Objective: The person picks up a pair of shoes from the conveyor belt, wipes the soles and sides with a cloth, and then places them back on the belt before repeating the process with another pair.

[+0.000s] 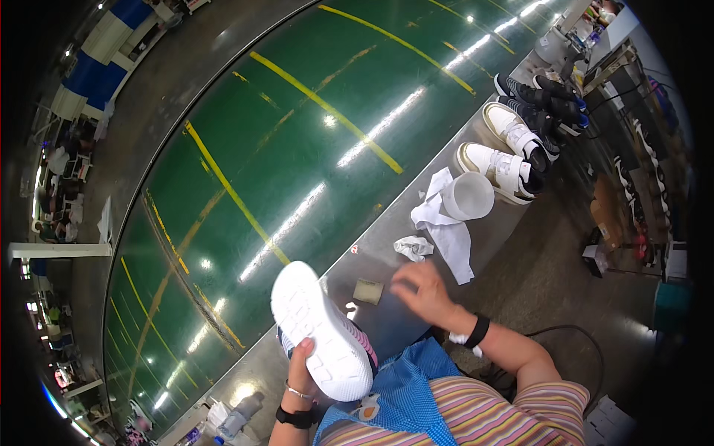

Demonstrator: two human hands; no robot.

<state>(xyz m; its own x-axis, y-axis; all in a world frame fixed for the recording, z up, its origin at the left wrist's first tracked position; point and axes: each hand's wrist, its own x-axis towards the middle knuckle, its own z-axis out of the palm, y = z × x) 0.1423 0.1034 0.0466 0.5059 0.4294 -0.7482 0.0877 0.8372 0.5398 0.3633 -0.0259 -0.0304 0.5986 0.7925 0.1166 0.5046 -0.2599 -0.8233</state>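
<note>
A shoe with a thick white sole (311,327) is tipped so the sole faces up. Its striped pink and dark upper shows along the right side. My left hand (301,364) grips it from the left, thumb pressed on the sole and the other fingers hidden beneath. Above the metal ledge, my right hand (428,292) hangs with loosely bent fingers apart and nothing visible in them. Just left of it lies a small square tan pad (368,291). A crumpled white tissue (413,247) sits beyond its fingers, beside a white cloth (452,241).
A wide green conveyor belt (297,149) with yellow lines runs beyond the metal ledge (494,230). Along the ledge stand a white cup (468,196), white-and-gold shoes (494,168) and several dark shoes (524,93). A black cable (576,331) loops at the right.
</note>
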